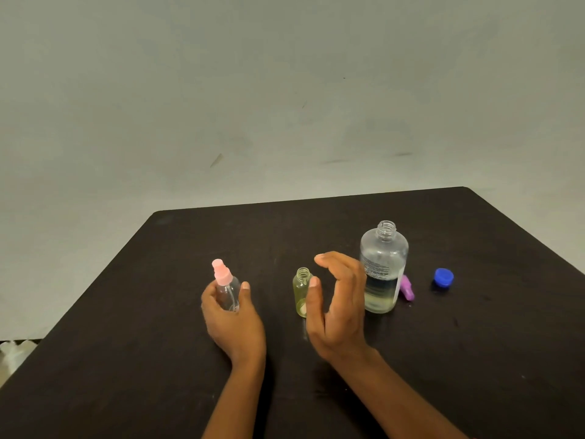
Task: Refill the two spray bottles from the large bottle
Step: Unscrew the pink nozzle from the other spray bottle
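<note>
On the dark matte tabletop, seems about halfway through. Shows the small open-necked spray bottle already full of yellowish liquid, needing its purple spray head back. Grips in left hand, fingers curled round, the slim clear pink-topped spray bottle, apparently empty, still capped. Holds right hand, fingers spread wide, beside the ribbed-neck, uncapped large bottle.
</note>
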Demonstrator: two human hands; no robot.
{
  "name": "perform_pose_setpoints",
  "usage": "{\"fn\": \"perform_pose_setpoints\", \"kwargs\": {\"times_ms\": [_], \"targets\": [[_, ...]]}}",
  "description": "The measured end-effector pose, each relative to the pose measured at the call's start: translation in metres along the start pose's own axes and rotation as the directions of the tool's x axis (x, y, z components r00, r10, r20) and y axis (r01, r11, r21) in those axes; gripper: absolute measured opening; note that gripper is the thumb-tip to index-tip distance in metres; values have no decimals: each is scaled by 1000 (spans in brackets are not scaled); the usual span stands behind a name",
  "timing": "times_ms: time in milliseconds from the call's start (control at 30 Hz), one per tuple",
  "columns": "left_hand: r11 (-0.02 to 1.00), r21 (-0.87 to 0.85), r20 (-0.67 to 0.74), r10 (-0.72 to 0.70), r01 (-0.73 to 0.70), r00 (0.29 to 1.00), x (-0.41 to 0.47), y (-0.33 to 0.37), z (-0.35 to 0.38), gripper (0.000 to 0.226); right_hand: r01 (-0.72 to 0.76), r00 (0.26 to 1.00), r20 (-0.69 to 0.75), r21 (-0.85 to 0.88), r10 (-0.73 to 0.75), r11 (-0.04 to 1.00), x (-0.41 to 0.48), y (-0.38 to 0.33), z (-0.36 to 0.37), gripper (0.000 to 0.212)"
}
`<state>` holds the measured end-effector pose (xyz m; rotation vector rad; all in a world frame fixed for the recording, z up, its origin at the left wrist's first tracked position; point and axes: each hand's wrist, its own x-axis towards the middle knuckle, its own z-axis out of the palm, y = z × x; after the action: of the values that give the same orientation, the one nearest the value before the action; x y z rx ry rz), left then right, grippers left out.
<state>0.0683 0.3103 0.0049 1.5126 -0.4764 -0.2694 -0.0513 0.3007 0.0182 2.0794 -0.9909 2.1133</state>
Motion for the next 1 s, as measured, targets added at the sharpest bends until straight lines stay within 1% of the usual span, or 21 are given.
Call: {"fn": "perform_pose_setpoints", "kwargs": {"times_ms": [67, 100, 133, 200, 233, 300, 367, 433, 500, 600, 667, 867, 1000], "targets": [[993, -18, 13, 113, -113, 994, -5, 6, 0, 40, -7, 1000, -5, 16, 7, 1000, 0, -1, 0, 28], [977, -18, 20, 211, -210, 977, -8, 9, -1, 42, -14, 1000, -9, 29, 14, 999, 1, -1, 0, 28], [945, -16, 31, 328, -328, 944, -11, 10, -2, 42, -25, 1000, -13, 44, 25, 999, 1, -2, -1, 28], [832, 14, 68, 553, -555, 830, -15, 7, -2, 40, -52, 998, -13, 71, 54, 996, 1, -3, -1, 28], [771, 45, 91, 630, -635, 771, -18, 5, -1, 40, -69, 998, -4, 85, 70, 994, 2, -3, -2, 30], [666, 81, 134, 730, -741, 671, -21, 1, 1, 41, -110, 994, 28, 126, 107, 986, 3, -4, -3, 37], [589, 78, 162, 789, -804, 593, -24, 0, 2, 40, -155, 987, 71, 182, 144, 971, 5, -4, -3, 42], [534, 67, 174, 826, -843, 537, -24, -1, 3, 36, -168, 983, 107, 208, 148, 964, 5, -4, -4, 43], [490, 67, 177, 851, -869, 494, -24, -1, 4, 33, -159, 983, 122, 209, 136, 965, 4, -3, -4, 38], [473, 80, 183, 858, -878, 479, -24, -1, 4, 38, -176, 979, 140, 220, 148, 960, 5, -5, -4, 29], [468, 89, 184, 860, -879, 477, -23, -1, 3, 40, -189, 975, 165, 243, 151, 951, 6, -6, -5, 29], [482, 102, 172, 853, -870, 493, -19, -1, 2, 40, -284, 934, 314, 364, 171, 887, 9, -11, -9, 46], [506, 89, 173, 840, -858, 514, -20, -1, 1, 40, -336, 915, 359, 420, 186, 843, 12, -12, -12, 51]]}}
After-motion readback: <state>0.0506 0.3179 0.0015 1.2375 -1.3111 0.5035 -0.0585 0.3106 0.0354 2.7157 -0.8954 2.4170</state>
